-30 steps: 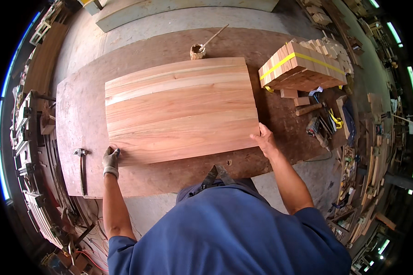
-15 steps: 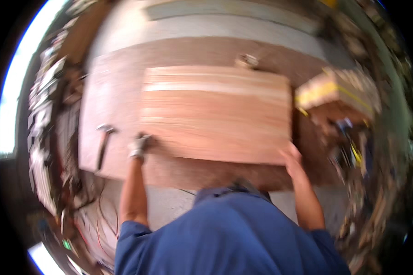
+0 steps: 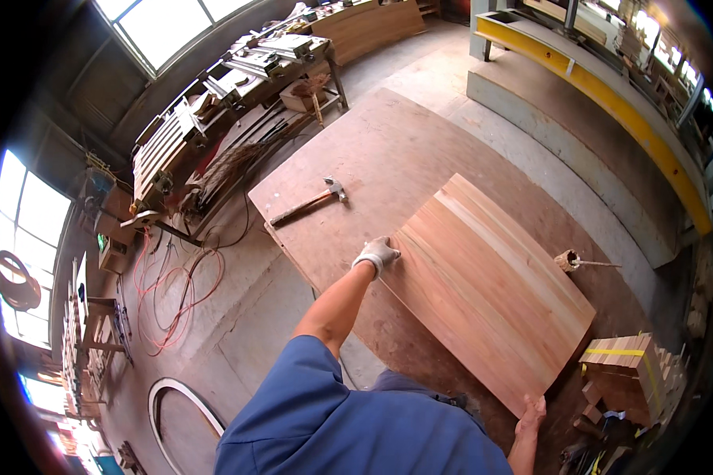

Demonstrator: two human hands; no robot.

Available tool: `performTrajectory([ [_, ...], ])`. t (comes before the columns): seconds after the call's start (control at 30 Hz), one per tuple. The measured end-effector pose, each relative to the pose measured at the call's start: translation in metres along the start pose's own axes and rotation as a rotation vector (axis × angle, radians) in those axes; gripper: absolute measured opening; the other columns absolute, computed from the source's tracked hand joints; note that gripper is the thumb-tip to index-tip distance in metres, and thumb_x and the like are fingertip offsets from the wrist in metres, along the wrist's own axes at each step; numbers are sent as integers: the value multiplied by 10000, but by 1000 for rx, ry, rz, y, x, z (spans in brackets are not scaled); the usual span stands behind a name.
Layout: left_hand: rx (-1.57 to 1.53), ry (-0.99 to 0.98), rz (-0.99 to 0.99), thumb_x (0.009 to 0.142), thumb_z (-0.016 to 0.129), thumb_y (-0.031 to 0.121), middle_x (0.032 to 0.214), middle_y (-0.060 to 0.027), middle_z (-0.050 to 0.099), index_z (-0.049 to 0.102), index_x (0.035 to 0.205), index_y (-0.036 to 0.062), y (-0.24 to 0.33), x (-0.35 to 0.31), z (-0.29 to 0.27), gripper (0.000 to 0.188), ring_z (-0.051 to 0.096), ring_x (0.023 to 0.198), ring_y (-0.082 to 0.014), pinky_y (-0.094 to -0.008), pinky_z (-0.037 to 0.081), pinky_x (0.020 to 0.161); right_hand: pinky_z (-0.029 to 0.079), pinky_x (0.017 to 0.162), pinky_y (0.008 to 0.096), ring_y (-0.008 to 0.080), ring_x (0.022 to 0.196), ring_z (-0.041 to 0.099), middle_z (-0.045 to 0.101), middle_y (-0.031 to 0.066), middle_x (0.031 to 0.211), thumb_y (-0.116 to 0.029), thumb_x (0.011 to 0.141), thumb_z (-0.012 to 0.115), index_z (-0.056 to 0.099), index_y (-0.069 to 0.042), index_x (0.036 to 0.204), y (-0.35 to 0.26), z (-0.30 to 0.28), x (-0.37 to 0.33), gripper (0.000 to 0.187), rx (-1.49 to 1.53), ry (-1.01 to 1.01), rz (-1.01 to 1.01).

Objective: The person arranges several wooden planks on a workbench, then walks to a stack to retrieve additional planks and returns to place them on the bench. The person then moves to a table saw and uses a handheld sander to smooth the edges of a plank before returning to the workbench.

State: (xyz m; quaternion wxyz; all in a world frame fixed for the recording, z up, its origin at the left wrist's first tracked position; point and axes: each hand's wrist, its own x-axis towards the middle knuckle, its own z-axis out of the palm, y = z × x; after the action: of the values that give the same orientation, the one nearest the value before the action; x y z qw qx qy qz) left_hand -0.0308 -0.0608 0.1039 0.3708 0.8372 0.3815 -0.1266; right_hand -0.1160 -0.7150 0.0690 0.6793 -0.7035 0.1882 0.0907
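A rectangular wooden panel of pale and reddish strips lies on a large brown board table. My left hand, in a light glove, grips the panel's left end, its fingertips partly hidden. At the near right corner, my bare right hand holds the panel's edge between thumb and fingers. Beyond my left hand rests a claw hammer on the table. Past the panel's far right edge sits a small pot with a stick or brush handle poking out.
Strapped wood blocks stand at the right, beside loose tools. At the far left is a cluttered workbench. Orange and dark cables coil on the floor near a pale curved ring. A yellow beam runs along the far right.
My view has swung to the left, so the table and panel now appear slanted, and the blur is gone. Both hands remain at the panel's ends.
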Motion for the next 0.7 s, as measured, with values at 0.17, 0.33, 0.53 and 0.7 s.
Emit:
performTrajectory([
  [0.17,-8,-14,28,836,743,378,1414,-219,583,550,1393,64,-17,-8,0,668,528,1341,-380,-439,393,1139,377,1144,349,248,1344,498,488,145,1497,52,866,687,346,88,1499,-8,1,5,721,-94,-109,42],
  [0.33,413,336,269,934,550,559,1656,-252,189,254,1581,-12,-13,-79,53,913,97,1554,-417,-534,30,1262,418,1112,363,267,1295,536,520,185,1452,-14,842,756,357,100,1483,2,2,-3,764,-303,-37,6],
  [0.53,426,196,663,912,584,610,1630,-253,266,321,1561,0,-47,-158,110,929,170,1536,-435,-556,94,1257,363,1156,441,443,1372,450,454,358,1458,-382,781,862,332,162,1470,26,7,-44,1025,-873,134,-39],
  [0.7,424,21,862,877,664,448,1651,-216,245,296,1576,29,-53,-214,131,894,201,1537,-414,-556,145,1257,287,1205,466,457,1458,322,304,371,1557,-497,651,902,309,151,1495,42,9,-109,1218,-1186,-19,71],
])
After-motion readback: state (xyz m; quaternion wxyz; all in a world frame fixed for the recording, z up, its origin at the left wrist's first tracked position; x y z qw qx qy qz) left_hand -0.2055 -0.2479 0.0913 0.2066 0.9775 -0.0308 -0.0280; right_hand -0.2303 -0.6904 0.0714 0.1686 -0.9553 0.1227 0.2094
